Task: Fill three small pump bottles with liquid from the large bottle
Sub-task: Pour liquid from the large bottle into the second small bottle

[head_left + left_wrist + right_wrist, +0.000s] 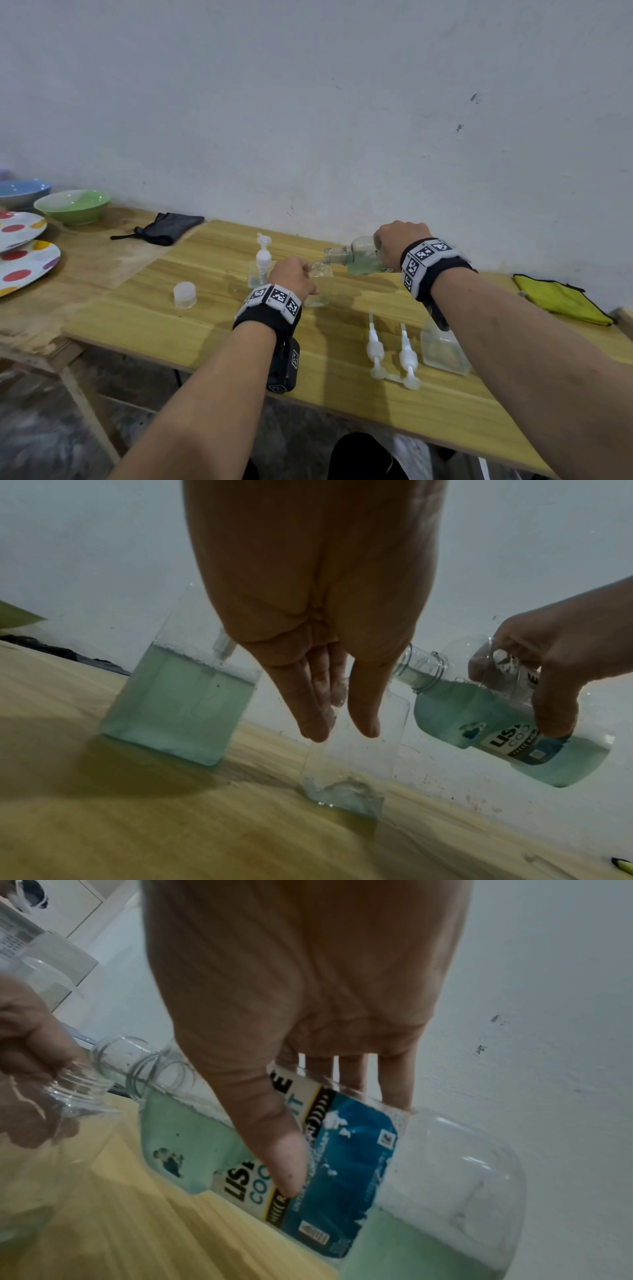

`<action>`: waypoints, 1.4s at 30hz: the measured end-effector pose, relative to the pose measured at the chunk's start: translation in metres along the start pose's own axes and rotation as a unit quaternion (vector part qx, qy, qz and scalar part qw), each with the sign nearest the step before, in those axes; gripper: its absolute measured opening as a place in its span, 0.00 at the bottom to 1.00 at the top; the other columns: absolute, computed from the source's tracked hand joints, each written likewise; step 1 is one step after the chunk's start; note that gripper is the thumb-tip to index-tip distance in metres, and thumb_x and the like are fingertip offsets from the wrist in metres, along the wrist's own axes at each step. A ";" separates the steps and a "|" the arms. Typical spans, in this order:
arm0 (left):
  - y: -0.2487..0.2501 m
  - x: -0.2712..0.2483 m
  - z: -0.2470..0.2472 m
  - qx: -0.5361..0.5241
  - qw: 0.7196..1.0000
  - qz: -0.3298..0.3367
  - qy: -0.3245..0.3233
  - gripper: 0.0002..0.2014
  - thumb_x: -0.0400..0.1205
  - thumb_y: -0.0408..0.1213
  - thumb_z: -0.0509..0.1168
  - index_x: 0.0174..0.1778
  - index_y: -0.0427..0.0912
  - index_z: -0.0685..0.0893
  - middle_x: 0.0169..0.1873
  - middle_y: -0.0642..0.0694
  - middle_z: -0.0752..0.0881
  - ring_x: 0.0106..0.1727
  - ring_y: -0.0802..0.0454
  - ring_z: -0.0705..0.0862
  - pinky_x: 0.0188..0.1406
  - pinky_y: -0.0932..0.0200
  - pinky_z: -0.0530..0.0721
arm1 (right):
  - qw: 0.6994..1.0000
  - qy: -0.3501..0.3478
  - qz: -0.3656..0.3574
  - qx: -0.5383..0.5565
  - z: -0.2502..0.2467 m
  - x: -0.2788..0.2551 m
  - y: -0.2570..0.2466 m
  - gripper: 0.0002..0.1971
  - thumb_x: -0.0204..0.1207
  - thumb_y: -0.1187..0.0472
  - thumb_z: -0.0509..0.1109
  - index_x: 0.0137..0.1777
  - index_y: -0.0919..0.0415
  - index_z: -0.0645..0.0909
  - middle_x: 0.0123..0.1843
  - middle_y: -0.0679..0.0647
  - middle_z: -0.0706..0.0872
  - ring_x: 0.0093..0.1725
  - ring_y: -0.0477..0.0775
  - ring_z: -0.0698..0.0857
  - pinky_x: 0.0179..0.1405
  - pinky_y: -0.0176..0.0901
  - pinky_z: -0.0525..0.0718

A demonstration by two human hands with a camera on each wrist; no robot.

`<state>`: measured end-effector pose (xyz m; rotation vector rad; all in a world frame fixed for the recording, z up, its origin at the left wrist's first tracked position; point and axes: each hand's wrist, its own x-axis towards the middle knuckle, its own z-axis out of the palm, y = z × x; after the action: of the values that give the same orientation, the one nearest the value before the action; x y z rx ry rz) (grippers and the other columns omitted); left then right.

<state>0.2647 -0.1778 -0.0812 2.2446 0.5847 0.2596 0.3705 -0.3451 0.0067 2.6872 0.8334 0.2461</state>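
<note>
My right hand [400,240] [342,1137] grips the large labelled bottle [363,257] [445,1150] of green liquid, tilted with its open mouth over a small clear bottle [320,287] [352,764]. My left hand [294,277] [342,734] holds that small bottle upright on the table between thumb and fingers; only a little liquid lies at its bottom. Behind and to the left stands a small bottle [261,270] [178,704] with its pump on, mostly full. A third small bottle [443,353] stands without a pump under my right forearm. Two pump heads [375,349] lie beside it.
A white cap [185,294] stands on the table [154,318] to the left. Further left are a green bowl [73,205], a blue bowl and dotted plates [20,267]. A dark cloth [168,224] lies by the wall, a yellow cloth [561,301] at the right.
</note>
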 end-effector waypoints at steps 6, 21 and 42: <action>0.001 0.000 0.000 0.002 1.000 -0.002 0.000 0.28 0.71 0.34 0.81 0.67 0.37 0.83 0.55 0.41 0.89 0.57 0.45 0.87 0.61 0.53 0.84 | 1.000 0.003 0.000 0.006 -0.001 0.000 0.000 0.09 0.79 0.54 0.66 0.54 0.54 0.85 0.44 0.53 0.84 0.42 0.59 0.82 0.44 0.46 0.77; 0.000 0.001 0.001 -0.007 1.000 -0.001 -0.002 0.24 0.71 0.32 0.80 0.63 0.37 0.85 0.52 0.38 0.90 0.55 0.44 0.88 0.60 0.49 0.85 | 1.000 0.002 -0.001 0.000 -0.002 0.000 -0.002 0.09 0.79 0.54 0.67 0.55 0.54 0.85 0.45 0.53 0.85 0.42 0.59 0.82 0.43 0.46 0.77; 0.000 0.001 0.001 0.001 1.000 0.005 0.007 0.20 0.71 0.33 0.80 0.58 0.33 0.86 0.52 0.37 0.89 0.55 0.42 0.88 0.56 0.52 0.86 | 1.000 0.007 -0.007 -0.017 -0.004 0.002 -0.001 0.10 0.79 0.54 0.67 0.56 0.55 0.84 0.48 0.54 0.87 0.44 0.60 0.84 0.44 0.47 0.79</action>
<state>0.2656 -0.1783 -0.0823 2.2494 0.5808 0.2795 0.3702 -0.3423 0.0101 2.6499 0.8434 0.2728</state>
